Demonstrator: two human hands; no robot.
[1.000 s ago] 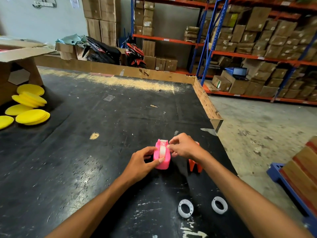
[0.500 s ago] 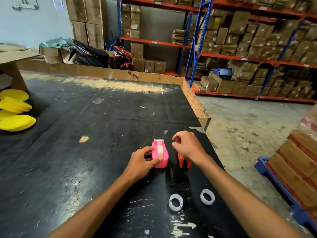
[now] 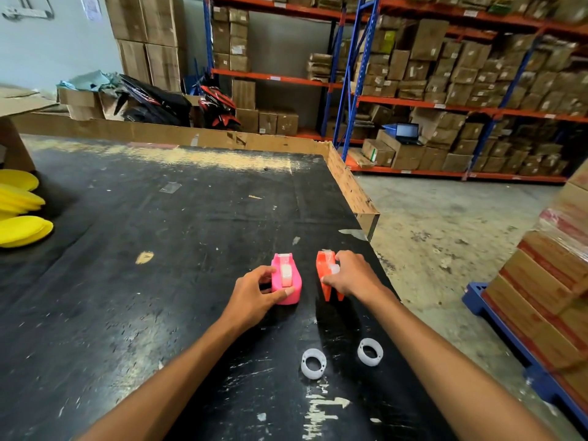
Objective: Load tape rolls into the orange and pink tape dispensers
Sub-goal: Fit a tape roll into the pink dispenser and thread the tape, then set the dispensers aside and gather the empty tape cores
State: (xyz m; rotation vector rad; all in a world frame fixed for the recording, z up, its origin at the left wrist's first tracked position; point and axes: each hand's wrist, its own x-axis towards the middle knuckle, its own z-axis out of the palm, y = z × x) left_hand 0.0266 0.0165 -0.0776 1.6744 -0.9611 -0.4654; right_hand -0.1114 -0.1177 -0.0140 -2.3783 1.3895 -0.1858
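The pink tape dispenser [image 3: 288, 281] stands upright on the black table [image 3: 143, 281] with a clear tape roll showing in its slot. My left hand [image 3: 254, 291] grips its left side and near end. Just to the right stands the orange tape dispenser [image 3: 326, 275], also with tape showing at its top. My right hand [image 3: 350, 275] is closed over its right side and covers part of it. Two white rings [image 3: 313, 363] [image 3: 369, 351] lie flat on the table nearer to me, between my forearms.
Yellow round pads [image 3: 22, 214] are piled at the table's left edge by a cardboard box. A cardboard rim [image 3: 350, 183] lines the far and right table edges. To the right are the concrete floor, a blue pallet [image 3: 509, 338] stacked with boxes, and shelving.
My right hand left the pink dispenser and moved right onto the orange one, now in fuller view. The left hand stayed on the pink dispenser. The camera swung slightly right.
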